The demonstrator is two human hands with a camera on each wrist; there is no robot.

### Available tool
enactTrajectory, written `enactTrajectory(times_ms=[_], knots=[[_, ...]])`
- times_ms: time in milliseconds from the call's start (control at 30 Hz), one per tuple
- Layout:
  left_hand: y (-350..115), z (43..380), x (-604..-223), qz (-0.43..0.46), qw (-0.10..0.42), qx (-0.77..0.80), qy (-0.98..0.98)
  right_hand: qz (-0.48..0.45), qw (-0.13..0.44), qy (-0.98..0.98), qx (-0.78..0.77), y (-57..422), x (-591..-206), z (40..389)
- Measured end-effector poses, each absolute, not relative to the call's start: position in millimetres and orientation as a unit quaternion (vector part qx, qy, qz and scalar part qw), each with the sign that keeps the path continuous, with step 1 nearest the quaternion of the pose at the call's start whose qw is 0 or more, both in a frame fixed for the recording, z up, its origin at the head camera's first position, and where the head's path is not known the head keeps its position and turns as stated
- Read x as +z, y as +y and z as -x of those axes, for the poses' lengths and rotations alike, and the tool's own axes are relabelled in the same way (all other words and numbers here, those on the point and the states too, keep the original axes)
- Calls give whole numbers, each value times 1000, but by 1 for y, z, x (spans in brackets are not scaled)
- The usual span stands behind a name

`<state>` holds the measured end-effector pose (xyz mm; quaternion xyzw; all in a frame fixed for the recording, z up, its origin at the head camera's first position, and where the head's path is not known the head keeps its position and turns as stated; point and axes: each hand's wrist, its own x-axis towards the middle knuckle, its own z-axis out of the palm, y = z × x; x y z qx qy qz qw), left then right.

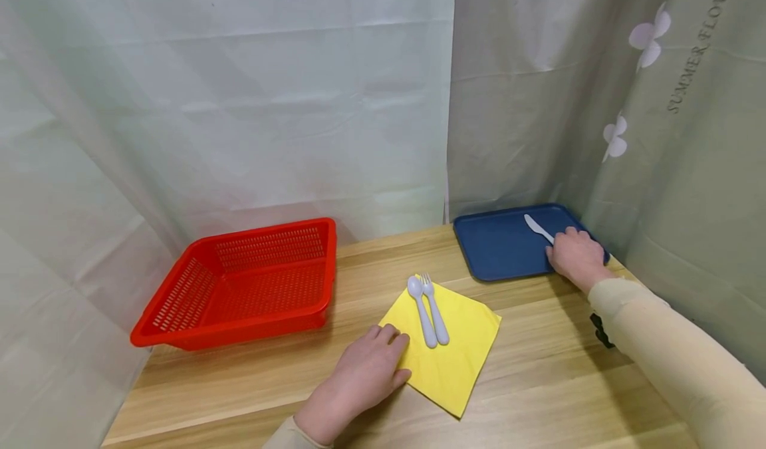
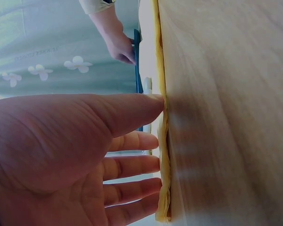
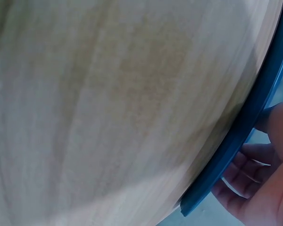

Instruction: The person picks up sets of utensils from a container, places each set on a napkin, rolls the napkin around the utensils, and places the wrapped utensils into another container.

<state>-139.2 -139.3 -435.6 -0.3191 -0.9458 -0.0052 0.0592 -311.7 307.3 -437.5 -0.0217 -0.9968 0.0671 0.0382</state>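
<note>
A folded yellow napkin (image 1: 463, 356) lies on the wooden table, with a pale spoon (image 1: 423, 312) and a matching fork (image 1: 437, 310) side by side on it. My left hand (image 1: 371, 367) rests at the napkin's left edge, fingers extended; in the left wrist view the thumb and fingertips touch the yellow edge (image 2: 164, 188). At the right, my right hand (image 1: 576, 256) reaches over the blue tray (image 1: 491, 246) and grips the handle of a pale knife (image 1: 536, 227), whose blade points to the back left. In the right wrist view the tray's rim (image 3: 226, 155) hides the knife and fingertips.
A red plastic basket (image 1: 239, 332) with slotted sides stands at the left of the table (image 1: 532, 376). Light curtains (image 1: 299, 103) close in the back and both sides. A small black object (image 1: 601, 330) shows beside the right forearm.
</note>
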Motion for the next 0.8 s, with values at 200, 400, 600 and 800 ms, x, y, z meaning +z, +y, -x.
enactTrajectory(times_ms=[200,400,600,800], knots=[[-139,139,-435,317,53,-5,-947,20,54,-996,69,310,-439,317],[-138,139,-434,317,53,-2,-947,15,51,-996,74,312,-438,318],[-137,140,-434,314,51,-3,-948,12,46,-996,82,313,-436,319],[-138,140,-434,313,50,-5,-949,17,43,-995,89,315,-437,323]])
